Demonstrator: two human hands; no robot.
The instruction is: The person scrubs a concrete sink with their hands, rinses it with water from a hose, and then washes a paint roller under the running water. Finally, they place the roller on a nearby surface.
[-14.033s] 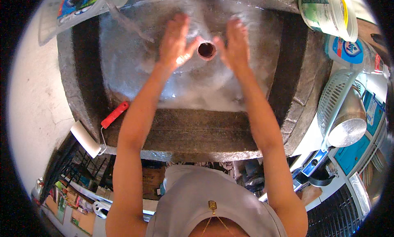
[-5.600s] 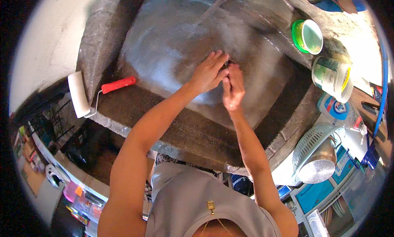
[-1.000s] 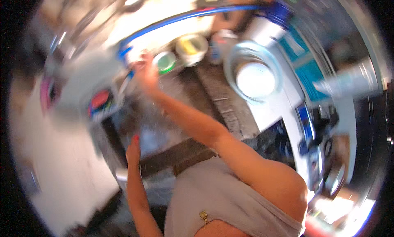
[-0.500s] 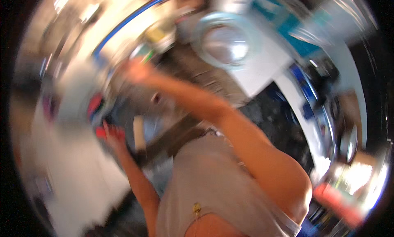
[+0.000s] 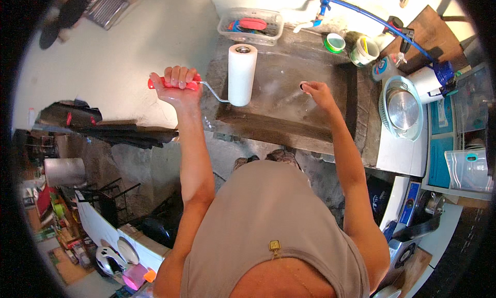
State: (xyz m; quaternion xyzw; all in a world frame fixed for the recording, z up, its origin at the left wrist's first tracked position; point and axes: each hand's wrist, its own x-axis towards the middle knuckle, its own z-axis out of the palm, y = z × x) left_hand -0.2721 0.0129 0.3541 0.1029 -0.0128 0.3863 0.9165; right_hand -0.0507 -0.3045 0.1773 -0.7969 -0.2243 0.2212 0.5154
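Observation:
My left hand [image 5: 178, 91] is wrapped round the red handle of a paint roller [image 5: 241, 77], left of the stone sink [image 5: 289, 126]. Its white cover stands upright over the sink's left side, joined to the handle by a bent metal rod. The skin of that hand looks wet. Over the right half of the basin is my right hand [image 5: 321, 94], with thumb and fingers pinched together. A small dark bit shows at the fingertips, too small to name. A blue tap [image 5: 310, 24] reaches over the sink's far edge.
A clear plastic tub [image 5: 279, 27] stands on the far-left ledge. At the far right are a small green-rimmed cup [image 5: 335, 43] and a white bucket [image 5: 363, 51]. A light blue basket [image 5: 386, 109] with a metal pan [image 5: 404, 109] sits on the right counter.
The view has turned and steadied from a blur. My right hand has come back from the tap area to above the basin. My left hand still grips the red handle, now raised beside the sink.

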